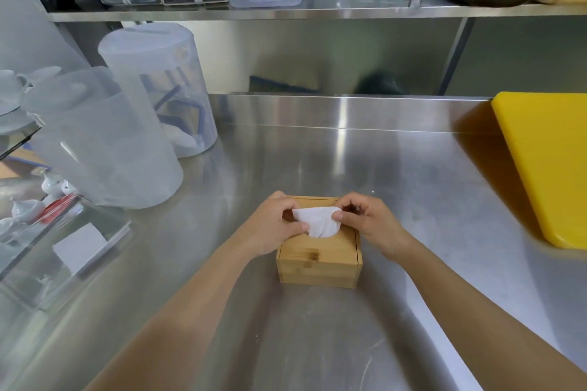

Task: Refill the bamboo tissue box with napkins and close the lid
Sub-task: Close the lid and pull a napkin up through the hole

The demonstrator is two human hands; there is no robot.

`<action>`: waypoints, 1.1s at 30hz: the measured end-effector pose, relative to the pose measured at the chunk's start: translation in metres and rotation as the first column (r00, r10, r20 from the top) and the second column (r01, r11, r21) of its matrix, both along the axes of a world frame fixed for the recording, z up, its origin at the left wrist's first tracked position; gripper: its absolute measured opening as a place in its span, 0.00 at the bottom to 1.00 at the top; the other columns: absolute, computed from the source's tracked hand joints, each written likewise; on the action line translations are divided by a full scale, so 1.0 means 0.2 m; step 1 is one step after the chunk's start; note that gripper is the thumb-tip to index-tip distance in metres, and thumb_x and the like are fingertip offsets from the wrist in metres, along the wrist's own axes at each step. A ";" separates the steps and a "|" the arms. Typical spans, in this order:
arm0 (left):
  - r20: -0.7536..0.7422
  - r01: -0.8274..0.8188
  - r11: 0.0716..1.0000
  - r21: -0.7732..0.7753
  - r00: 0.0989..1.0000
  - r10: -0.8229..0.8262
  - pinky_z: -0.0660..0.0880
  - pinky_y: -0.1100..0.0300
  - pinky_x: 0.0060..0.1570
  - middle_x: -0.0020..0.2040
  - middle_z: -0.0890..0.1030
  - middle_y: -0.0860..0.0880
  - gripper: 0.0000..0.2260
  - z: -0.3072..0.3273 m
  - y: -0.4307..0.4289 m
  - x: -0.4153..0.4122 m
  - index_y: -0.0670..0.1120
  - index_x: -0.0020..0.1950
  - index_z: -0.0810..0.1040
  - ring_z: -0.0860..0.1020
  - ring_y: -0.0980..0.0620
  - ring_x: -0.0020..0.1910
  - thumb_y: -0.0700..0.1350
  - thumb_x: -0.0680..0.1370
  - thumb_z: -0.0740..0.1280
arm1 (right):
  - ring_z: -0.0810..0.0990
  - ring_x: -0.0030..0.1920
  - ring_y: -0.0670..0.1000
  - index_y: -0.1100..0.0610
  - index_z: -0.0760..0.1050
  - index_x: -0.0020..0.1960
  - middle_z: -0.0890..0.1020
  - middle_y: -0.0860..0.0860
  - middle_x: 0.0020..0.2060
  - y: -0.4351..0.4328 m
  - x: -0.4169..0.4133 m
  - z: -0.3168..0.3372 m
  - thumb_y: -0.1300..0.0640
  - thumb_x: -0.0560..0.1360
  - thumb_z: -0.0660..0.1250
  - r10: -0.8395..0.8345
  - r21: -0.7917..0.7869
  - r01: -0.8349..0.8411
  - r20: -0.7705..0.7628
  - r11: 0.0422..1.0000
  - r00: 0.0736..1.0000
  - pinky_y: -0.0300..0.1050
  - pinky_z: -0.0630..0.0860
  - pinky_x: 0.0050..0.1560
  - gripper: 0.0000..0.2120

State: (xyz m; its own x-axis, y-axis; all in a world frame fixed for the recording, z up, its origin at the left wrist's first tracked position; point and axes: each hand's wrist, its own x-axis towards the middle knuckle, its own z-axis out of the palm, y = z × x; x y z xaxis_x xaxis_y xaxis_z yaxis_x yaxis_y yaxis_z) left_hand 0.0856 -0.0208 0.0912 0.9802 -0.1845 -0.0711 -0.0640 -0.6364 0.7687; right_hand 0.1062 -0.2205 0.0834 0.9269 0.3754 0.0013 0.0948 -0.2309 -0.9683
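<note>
Both bare forearms reach over the steel counter (413,168); left hand (273,225) and right hand (365,219) pinch a white napkin (317,222) atop the closed square bamboo tissue box (319,259).

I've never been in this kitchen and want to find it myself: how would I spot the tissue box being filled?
Look at the steel counter, near its front edge, left of the yellow cutting board. The bamboo tissue box sits between two hands, a white napkin poking from its top. It is the counter's only wooden thing; its neighbours are frosted plastic.
</note>
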 end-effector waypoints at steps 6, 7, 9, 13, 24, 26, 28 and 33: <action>0.004 -0.082 0.981 -0.177 0.996 0.084 0.71 0.57 0.46 0.43 0.77 0.46 0.06 0.00 0.02 0.01 0.40 0.41 0.75 0.74 0.51 0.42 0.42 0.74 0.68 | 0.72 0.35 0.42 0.59 0.75 0.40 0.76 0.50 0.36 0.01 0.00 -0.02 0.65 0.74 0.66 -0.042 0.074 0.045 -0.044 0.996 0.998 0.34 0.68 0.38 0.05; 0.007 -0.082 0.978 -0.194 0.996 0.085 0.70 0.58 0.45 0.42 0.78 0.45 0.06 -0.01 0.02 0.00 0.40 0.41 0.74 0.74 0.52 0.41 0.41 0.75 0.67 | 0.71 0.33 0.40 0.61 0.76 0.41 0.76 0.49 0.35 0.01 -0.01 -0.02 0.65 0.74 0.66 -0.044 0.075 0.047 -0.043 0.996 0.998 0.32 0.68 0.37 0.03; 0.012 -0.088 0.962 -0.258 0.995 0.094 0.69 0.60 0.44 0.40 0.78 0.46 0.05 -0.02 0.02 -0.01 0.41 0.40 0.74 0.73 0.53 0.41 0.40 0.75 0.67 | 0.71 0.32 0.38 0.62 0.76 0.43 0.76 0.48 0.34 0.02 -0.01 -0.02 0.65 0.74 0.67 -0.043 0.072 0.046 -0.042 0.996 0.998 0.30 0.68 0.36 0.02; 0.004 -0.111 0.940 -0.323 0.993 0.118 0.70 0.58 0.47 0.40 0.78 0.50 0.08 -0.05 0.04 -0.01 0.46 0.38 0.74 0.74 0.54 0.41 0.37 0.75 0.66 | 0.73 0.38 0.45 0.56 0.77 0.39 0.78 0.51 0.37 0.04 0.00 -0.01 0.63 0.73 0.69 -0.045 0.043 0.046 -0.043 0.998 0.998 0.38 0.69 0.42 0.05; -0.028 -0.203 0.875 -0.440 0.977 0.212 0.71 0.59 0.41 0.38 0.78 0.48 0.06 -0.03 0.02 -0.03 0.48 0.39 0.75 0.75 0.52 0.37 0.40 0.76 0.66 | 0.76 0.35 0.39 0.55 0.77 0.39 0.78 0.48 0.36 0.04 -0.02 -0.01 0.66 0.73 0.67 -0.153 0.178 0.168 -0.094 0.970 0.984 0.30 0.72 0.39 0.08; -0.032 -0.196 0.891 -0.410 0.979 0.201 0.73 0.60 0.45 0.44 0.81 0.49 0.03 -0.03 0.01 -0.04 0.50 0.42 0.77 0.78 0.52 0.43 0.42 0.74 0.68 | 0.76 0.33 0.34 0.56 0.78 0.42 0.78 0.46 0.37 0.04 -0.03 -0.01 0.66 0.72 0.68 -0.165 0.189 0.183 -0.105 0.965 0.981 0.25 0.72 0.37 0.06; -0.006 -0.178 0.923 -0.341 0.982 0.187 0.73 0.60 0.50 0.48 0.80 0.47 0.02 -0.04 0.01 -0.04 0.48 0.41 0.79 0.78 0.52 0.48 0.42 0.73 0.70 | 0.76 0.35 0.33 0.57 0.78 0.39 0.78 0.46 0.40 0.04 -0.02 -0.01 0.66 0.71 0.69 -0.162 0.141 0.171 -0.074 0.975 0.984 0.24 0.71 0.38 0.06; -0.001 -0.204 0.922 -0.328 0.977 0.215 0.68 0.62 0.44 0.40 0.77 0.47 0.08 -0.05 0.03 -0.03 0.37 0.40 0.76 0.72 0.53 0.39 0.41 0.76 0.66 | 0.76 0.38 0.40 0.57 0.77 0.35 0.78 0.48 0.40 0.05 -0.02 -0.02 0.67 0.73 0.67 -0.207 0.177 0.223 -0.106 0.959 0.973 0.24 0.72 0.39 0.10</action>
State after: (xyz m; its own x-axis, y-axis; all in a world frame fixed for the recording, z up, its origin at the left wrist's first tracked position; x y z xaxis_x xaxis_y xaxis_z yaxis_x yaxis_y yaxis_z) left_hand 0.0789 -0.0150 0.0817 0.9998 0.0179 -0.0076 0.0134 -0.3542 0.9351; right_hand 0.1027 -0.2099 0.0792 0.9853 0.1680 -0.0310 -0.0227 -0.0514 -0.9984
